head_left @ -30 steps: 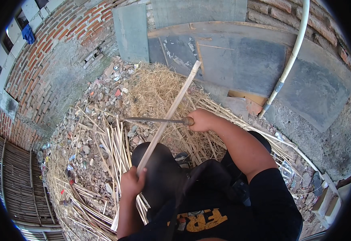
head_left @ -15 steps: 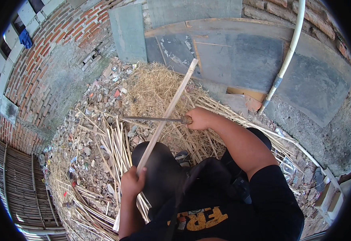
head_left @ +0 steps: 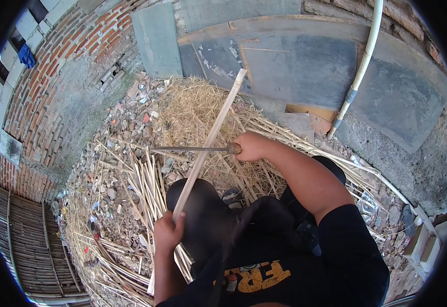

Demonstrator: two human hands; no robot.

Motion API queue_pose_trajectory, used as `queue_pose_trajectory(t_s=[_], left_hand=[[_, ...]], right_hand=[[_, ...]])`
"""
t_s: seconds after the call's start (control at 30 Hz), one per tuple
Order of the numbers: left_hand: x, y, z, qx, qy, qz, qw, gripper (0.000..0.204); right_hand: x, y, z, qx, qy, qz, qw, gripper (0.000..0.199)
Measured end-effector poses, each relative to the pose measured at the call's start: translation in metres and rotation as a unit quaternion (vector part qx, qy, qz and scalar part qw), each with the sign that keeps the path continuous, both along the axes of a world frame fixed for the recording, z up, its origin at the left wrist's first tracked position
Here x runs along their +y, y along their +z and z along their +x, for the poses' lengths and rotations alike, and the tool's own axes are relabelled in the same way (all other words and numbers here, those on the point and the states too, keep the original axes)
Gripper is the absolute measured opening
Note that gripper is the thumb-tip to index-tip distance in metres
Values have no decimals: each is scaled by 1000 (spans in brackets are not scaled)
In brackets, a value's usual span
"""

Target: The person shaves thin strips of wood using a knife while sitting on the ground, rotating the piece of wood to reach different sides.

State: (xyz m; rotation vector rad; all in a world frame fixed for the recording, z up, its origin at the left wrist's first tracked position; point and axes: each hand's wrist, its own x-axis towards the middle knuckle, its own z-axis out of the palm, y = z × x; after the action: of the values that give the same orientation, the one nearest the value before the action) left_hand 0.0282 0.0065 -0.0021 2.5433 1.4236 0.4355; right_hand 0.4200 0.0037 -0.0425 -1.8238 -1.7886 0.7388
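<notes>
A long pale strip of split bamboo or wood (head_left: 216,125) slants up and away from my left hand (head_left: 168,233), whose fingers are wrapped round its lower part. The strip passes over my dark-clothed left knee. My right hand (head_left: 250,146) grips the short wooden handle of a knife (head_left: 181,149). Its long, narrow dark blade points left and lies across the strip about midway up. Whether the edge bites into the strip is too small to tell.
Loose pale strips (head_left: 149,187) lie left of my knees, with more along the right. Straw-like shavings (head_left: 190,107) heap up ahead on rubble (head_left: 113,192). Grey boards (head_left: 305,66) lean on the far wall beside a white pipe (head_left: 364,61). A bamboo slat panel (head_left: 26,235) stands left.
The view has shifted slightly. Both hands, the knife and the strip keep nearly the same places relative to each other.
</notes>
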Motion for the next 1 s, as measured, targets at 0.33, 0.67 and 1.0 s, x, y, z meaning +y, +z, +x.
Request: queue_pose_trajectory(t_s=[0.33,0.67,1.0], left_hand=[[1,-1,0,-8,-7,-7,1000,47],[2,-2,0,-9,1,-18,1000,46],[1,-2,1,-20,5,-21,1000,46]], right_hand=[[2,2,1,-11,9,-32,999,34],[3,-3,2,-11,8,-27,1000,34],[2,0,0,5,-2,-30,1000,24]])
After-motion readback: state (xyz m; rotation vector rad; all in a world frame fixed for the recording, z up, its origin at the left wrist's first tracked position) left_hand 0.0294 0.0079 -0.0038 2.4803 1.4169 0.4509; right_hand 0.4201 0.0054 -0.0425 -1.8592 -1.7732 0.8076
